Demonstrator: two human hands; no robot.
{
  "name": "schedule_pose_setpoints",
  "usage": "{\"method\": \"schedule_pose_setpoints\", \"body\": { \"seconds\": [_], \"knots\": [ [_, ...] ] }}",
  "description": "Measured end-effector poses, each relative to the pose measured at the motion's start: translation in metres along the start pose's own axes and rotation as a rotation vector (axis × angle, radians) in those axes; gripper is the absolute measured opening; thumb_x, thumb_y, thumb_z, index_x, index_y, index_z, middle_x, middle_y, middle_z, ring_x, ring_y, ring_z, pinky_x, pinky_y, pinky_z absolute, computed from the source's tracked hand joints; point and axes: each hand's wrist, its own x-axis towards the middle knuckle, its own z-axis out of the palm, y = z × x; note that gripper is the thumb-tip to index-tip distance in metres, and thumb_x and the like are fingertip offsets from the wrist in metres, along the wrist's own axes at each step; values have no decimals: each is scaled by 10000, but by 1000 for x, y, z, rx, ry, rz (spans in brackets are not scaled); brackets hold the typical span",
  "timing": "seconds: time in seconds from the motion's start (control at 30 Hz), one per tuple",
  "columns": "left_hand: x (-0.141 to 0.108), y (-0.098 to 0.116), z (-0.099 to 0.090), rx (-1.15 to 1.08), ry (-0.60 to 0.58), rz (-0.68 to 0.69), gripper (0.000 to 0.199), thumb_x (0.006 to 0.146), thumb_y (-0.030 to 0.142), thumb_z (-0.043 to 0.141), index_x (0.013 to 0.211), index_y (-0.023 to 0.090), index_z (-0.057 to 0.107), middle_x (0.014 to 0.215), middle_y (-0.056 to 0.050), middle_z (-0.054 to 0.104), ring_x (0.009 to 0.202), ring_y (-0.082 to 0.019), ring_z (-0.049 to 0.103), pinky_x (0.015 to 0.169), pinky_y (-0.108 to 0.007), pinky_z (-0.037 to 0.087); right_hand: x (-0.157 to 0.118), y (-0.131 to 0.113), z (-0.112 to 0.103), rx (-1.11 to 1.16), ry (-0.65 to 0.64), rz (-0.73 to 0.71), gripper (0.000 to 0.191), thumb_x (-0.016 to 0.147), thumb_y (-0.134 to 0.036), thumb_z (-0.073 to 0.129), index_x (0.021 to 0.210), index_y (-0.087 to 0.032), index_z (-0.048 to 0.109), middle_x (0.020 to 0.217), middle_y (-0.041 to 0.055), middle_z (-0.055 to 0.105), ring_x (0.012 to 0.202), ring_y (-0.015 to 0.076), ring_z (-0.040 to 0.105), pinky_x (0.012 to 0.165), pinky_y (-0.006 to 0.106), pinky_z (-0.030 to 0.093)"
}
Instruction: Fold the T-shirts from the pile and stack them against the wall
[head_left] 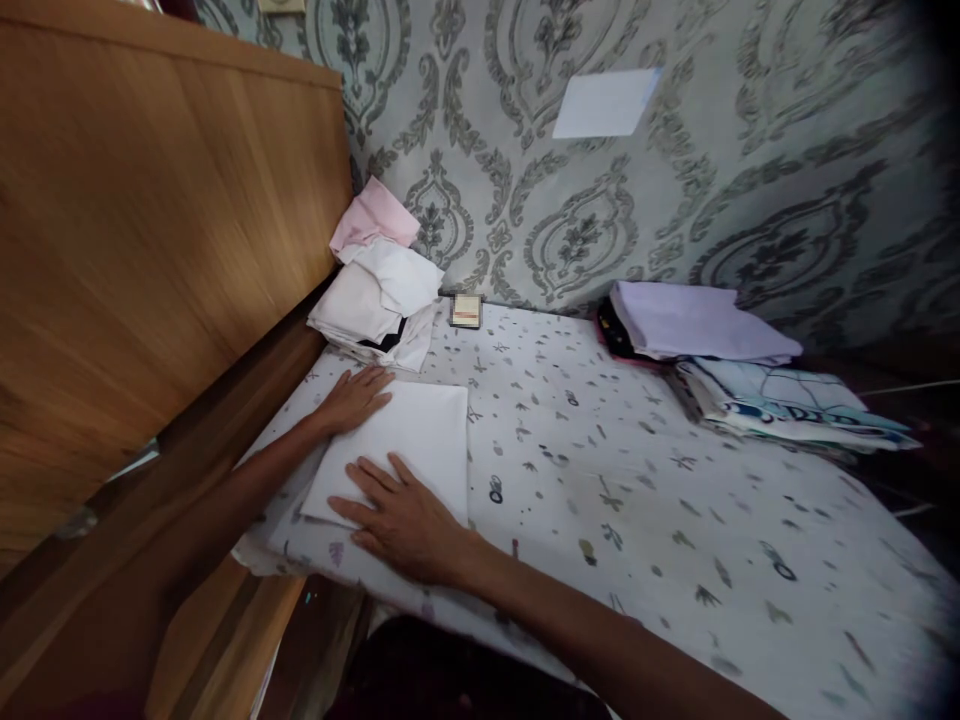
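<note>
White cloth (433,430): folded flat on printed sheet (570,500), under both hands, near sheet's left edge.
Left hand (354,402): palm down, cloth's upper-left edge, fingers slightly apart.
Right hand (405,515): flat on cloth's lower part, fingers spread.
Clothes pile (356,302): just beyond cloth, beside wooden cabinet (187,200).
Right side: 2 folded stacks (697,325), near wall (585,210).

Wall (682,215): grey with dark leafy medallions | White paper (606,103) on wall, right of centre | Wooden cabinet (172,190): brown grain, left | Light: dimmer toward right edge
</note>
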Motion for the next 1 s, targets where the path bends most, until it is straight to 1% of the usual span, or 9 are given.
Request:
{"method": "schedule_pose_setpoints", "body": {
  "seconds": [0.17, 0.23, 0.3, 0.43, 0.5, 0.57, 0.77, 0.87, 1.0],
  "knots": [
    [8, -6, 3, 14, 80, -11, 573, 1014, 470, 278, 1509, 203, 388, 1605, -124, 375, 1498, -281, 291, 1205, -574, 191, 2, -2, 0, 75, -13, -11, 416, 1029, -404, 456, 1430, -316, 529, 1591, 96, 393, 1494, 267, 297, 1209, 547, 199],
    [5, -11, 6, -14, 136, -2, 568, 1005, 462, 296, 1483, 178, 415, 1579, -140, 410, 1462, -287, 354, 1193, -538, 247, 0, 7, 1, 157, 36, 32, 396, 1030, -403, 447, 1392, -295, 566, 1578, 95, 410, 1491, 249, 300, 1208, 513, 225],
    [1, -16, 7, -63, 173, 19, 562, 990, 449, 327, 1450, 151, 449, 1535, -155, 460, 1417, -288, 412, 1173, -491, 305, -5, 24, -1, 238, 172, 184, 397, 1027, -381, 435, 1370, -244, 581, 1545, 116, 440, 1471, 239, 328, 1195, 472, 272],
    [-2, -23, 0, -156, 189, 33, 534, 929, 425, 432, 1360, 127, 534, 1388, -167, 577, 1310, -298, 503, 1133, -463, 363, -21, 68, -11, 325, 487, 725, 427, 944, -327, 496, 1322, -144, 572, 1354, 167, 534, 1301, 282, 478, 1114, 468, 388],
    [3, -23, -8, -246, 182, -21, 494, 858, 420, 533, 1258, 140, 610, 1322, -157, 611, 1270, -311, 522, 1119, -467, 370, -28, 83, -17, 392, 526, 905, 438, 876, -319, 546, 1271, -133, 577, 1241, 150, 562, 1168, 282, 539, 1038, 466, 448],
    [12, -23, -17, -359, 171, -88, 429, 747, 403, 652, 1102, 164, 677, 1244, -133, 649, 1238, -317, 536, 1096, -448, 390, -31, 89, -23, 493, 514, 977, 409, 827, -304, 582, 1202, -139, 592, 1144, 116, 591, 1066, 262, 569, 976, 443, 480],
    [31, -16, -33, -532, 147, -183, 326, 469, 319, 818, 728, 197, 663, 821, -41, 695, 929, -294, 643, 801, -318, 512, -27, 73, -39, 1008, 466, 1170, 428, 788, -228, 653, 1199, -151, 560, 1039, 86, 671, 889, 208, 635, 735, 311, 527],
    [26, -10, -33, -638, 152, -202, 350, 494, 339, 803, 782, 182, 683, 784, -18, 689, 826, -246, 643, 684, -276, 499, -30, 55, -41, 1137, 402, 1177, 338, 765, -253, 707, 1073, -141, 624, 984, 103, 708, 821, 217, 662, 631, 298, 528],
    [13, 0, -36, -785, 154, -266, 458, 551, 439, 778, 894, 153, 674, 773, -20, 686, 704, -199, 635, 585, -258, 483, -43, 32, -35, 1355, 324, 1121, 402, 680, -194, 765, 1062, -131, 654, 1096, 125, 719, 893, 232, 673, 638, 298, 546]
  ]
}}
